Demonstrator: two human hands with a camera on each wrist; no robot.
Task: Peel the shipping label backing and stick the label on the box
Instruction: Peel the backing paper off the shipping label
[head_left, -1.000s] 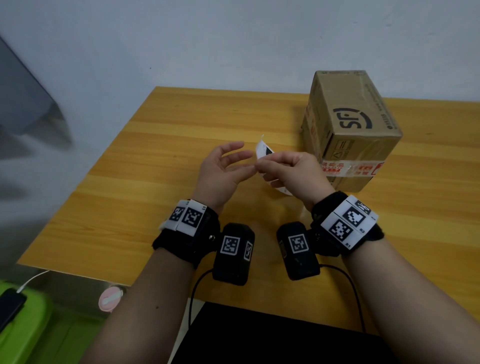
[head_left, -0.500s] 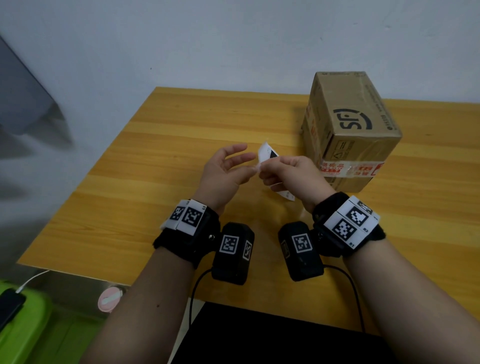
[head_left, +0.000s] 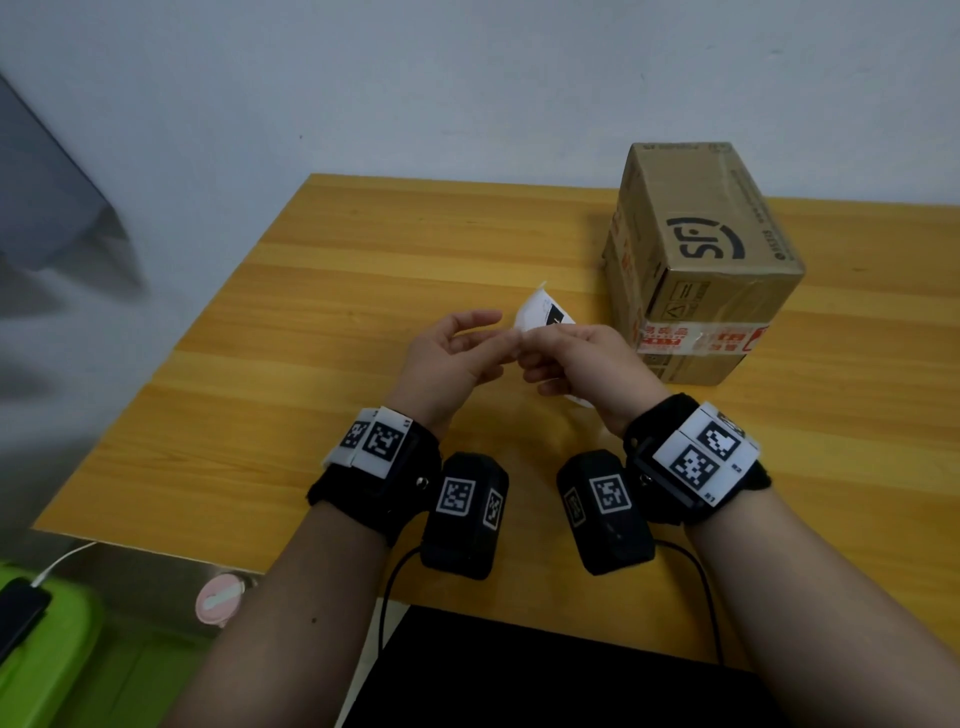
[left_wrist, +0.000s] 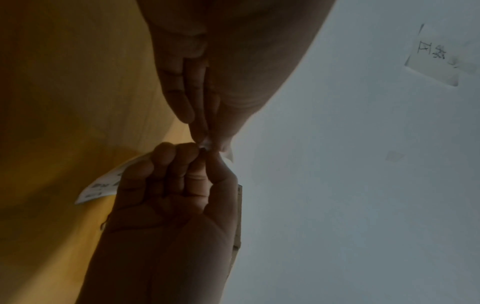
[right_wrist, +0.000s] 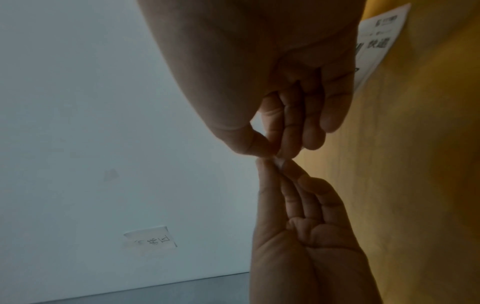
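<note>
A white shipping label is held over the wooden table, just left of the brown cardboard box. My right hand grips the label in curled fingers, and its lower end sticks out under the palm. My left hand meets it fingertip to fingertip. In the right wrist view the left thumb and forefinger pinch a small white corner of the label. I cannot tell which layer they hold. The printed face of the label shows there, and its free end shows in the left wrist view.
The box stands at the right back of the table, close to the white wall. A green bin with a phone on it sits below the table's left near corner. A black object lies at the near edge.
My left fingers, spread beside the right hand before, have closed onto the label's corner. The label's upper flap has swung slightly right. The box has not moved.
</note>
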